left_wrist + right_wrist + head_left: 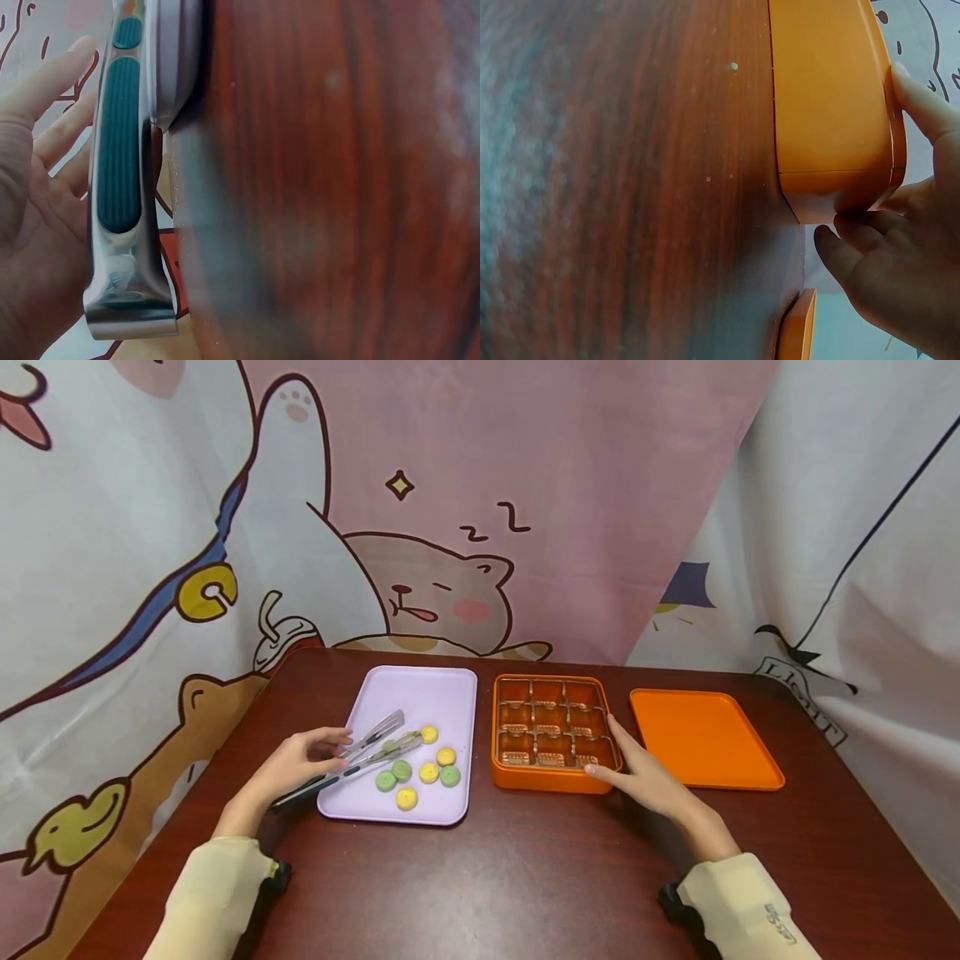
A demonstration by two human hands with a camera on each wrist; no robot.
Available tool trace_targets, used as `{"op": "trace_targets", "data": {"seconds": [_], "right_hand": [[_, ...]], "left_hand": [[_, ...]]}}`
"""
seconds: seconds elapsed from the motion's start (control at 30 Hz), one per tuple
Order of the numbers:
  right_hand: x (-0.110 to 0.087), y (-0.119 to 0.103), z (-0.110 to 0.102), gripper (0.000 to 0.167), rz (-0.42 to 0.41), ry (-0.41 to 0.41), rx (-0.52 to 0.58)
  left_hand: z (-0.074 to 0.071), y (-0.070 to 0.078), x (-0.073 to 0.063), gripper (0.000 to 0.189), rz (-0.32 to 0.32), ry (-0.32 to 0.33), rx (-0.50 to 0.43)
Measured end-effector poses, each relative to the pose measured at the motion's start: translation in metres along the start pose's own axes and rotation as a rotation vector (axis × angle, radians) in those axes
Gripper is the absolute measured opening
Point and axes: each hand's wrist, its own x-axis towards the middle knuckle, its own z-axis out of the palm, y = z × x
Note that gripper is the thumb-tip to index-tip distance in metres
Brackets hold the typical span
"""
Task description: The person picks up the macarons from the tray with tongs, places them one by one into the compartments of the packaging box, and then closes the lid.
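My left hand (300,760) is at the metal serving tongs (367,756), its thumb and fingers spread to either side of them. In the left wrist view the thumb and fingers lie beside the tongs' green-padded handle (120,146). The tongs' spread ends reach over a lilac tray (450,685) that bears several small yellow and green cookie-like rounds (428,773). My right hand (648,781) rests at the front right corner of an orange box (551,779), thumb at the rim, fingers along its side. A clear divided insert (550,731) sits inside the box.
A flat orange lid (705,735) lies to the right of the box on the dark red wooden table (480,877). Behind the table hangs a cartoon-printed curtain (570,485), which also runs along both sides.
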Motion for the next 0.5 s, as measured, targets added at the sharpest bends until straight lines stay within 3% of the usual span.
{"op": "trace_targets", "data": {"seconds": [0.23, 0.5], "right_hand": [[0.0008, 0.0017, 0.0006, 0.102, -0.003, -0.005, 0.002], [0.0002, 0.0024, -0.001, 0.102, -0.013, -0.006, 0.005]], "left_hand": [[0.001, -0.0018, -0.0021, 0.053, 0.0, -0.014, 0.041], [0.0035, -0.0022, -0.0057, 0.049, -0.054, -0.016, 0.088]]}}
